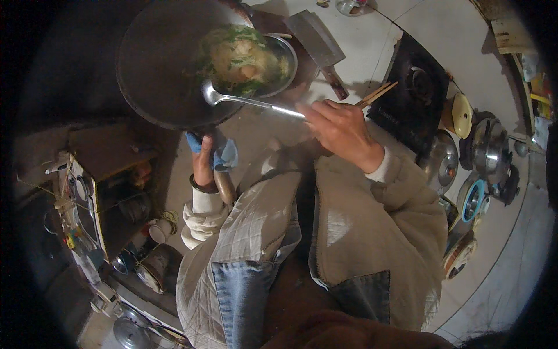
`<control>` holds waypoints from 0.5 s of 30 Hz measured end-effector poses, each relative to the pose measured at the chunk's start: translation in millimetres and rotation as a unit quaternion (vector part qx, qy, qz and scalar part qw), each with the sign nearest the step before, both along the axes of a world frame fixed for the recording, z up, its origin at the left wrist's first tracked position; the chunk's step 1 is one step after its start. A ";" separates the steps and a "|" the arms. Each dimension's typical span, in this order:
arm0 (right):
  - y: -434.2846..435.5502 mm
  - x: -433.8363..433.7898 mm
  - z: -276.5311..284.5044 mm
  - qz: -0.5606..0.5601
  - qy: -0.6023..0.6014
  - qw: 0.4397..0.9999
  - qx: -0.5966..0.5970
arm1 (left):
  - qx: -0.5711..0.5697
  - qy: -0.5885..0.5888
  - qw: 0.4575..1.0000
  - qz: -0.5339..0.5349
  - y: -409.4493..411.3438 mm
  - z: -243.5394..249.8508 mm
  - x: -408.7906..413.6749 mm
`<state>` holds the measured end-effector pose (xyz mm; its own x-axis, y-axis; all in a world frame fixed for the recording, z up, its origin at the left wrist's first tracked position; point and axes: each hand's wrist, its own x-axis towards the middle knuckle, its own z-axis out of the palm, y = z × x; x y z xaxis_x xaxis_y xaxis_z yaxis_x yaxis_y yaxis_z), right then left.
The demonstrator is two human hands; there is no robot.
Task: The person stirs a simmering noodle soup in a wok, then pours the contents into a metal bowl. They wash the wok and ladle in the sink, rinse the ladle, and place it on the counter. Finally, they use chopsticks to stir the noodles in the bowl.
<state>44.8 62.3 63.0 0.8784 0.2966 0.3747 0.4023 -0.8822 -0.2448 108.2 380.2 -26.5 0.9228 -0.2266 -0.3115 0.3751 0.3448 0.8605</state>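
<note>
My left hand (202,157) grips a blue cloth (226,155) at the near edge of a large dark wok (161,65); a handle shows below the cloth. The wok is tilted over a metal bowl (291,65), with greens and pale food in soup (242,61) where the two meet. Steam blurs where the wok ends and the bowl begins. In my right hand (338,128) is the handle of a metal ladle (257,103), whose head lies against the wok's inside. Wooden chopsticks (379,94) stick out beyond the same hand.
A cleaver (316,37) lies on the white tiled counter, right of the bowl. Farther right are a black cooktop (412,89), a yellow enamel bowl (462,115), metal pots (490,150) and a blue-rimmed bowl (474,200). At left stands a cabinet (113,152) with pots near it.
</note>
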 end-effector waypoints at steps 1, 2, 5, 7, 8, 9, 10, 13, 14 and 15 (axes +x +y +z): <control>-2.3 -1.0 -2.6 -0.004 0.003 1.000 -0.010 | 0.005 0.004 1.000 0.006 -0.5 4.3 -1.3; -4.6 -2.0 -4.4 -0.007 0.006 1.000 -0.020 | 0.010 0.009 1.000 0.012 -1.2 6.2 -1.5; -10.1 -3.8 -6.0 -0.004 -0.004 0.999 -0.039 | 0.004 -0.034 0.999 -0.024 7.5 -5.8 0.3; -13.3 -5.3 -8.2 -0.006 -0.015 0.999 -0.034 | 0.013 -0.048 0.998 -0.037 6.7 -4.2 1.0; -15.0 -6.1 -9.3 -0.007 -0.021 0.999 -0.032 | 0.021 -0.052 0.998 -0.040 5.7 -2.5 0.5; -16.4 -6.8 -10.5 -0.009 -0.026 0.999 -0.028 | 0.043 -0.061 0.997 -0.027 2.5 1.5 -1.2; -18.0 -7.7 -11.7 -0.011 -0.031 0.999 -0.025 | 0.064 -0.069 0.995 -0.014 -3.0 6.4 -3.6; -22.1 -11.5 -15.8 -0.023 -0.031 0.999 -0.023 | 0.083 -0.079 0.993 0.002 -14.8 18.0 -7.5; -23.3 -12.9 -16.6 -0.028 -0.028 0.999 -0.023 | 0.094 -0.089 0.991 0.022 -22.6 22.0 -10.1; -23.8 -13.8 -16.8 -0.029 -0.021 0.999 -0.019 | 0.107 -0.099 0.988 0.043 -26.3 26.3 -11.8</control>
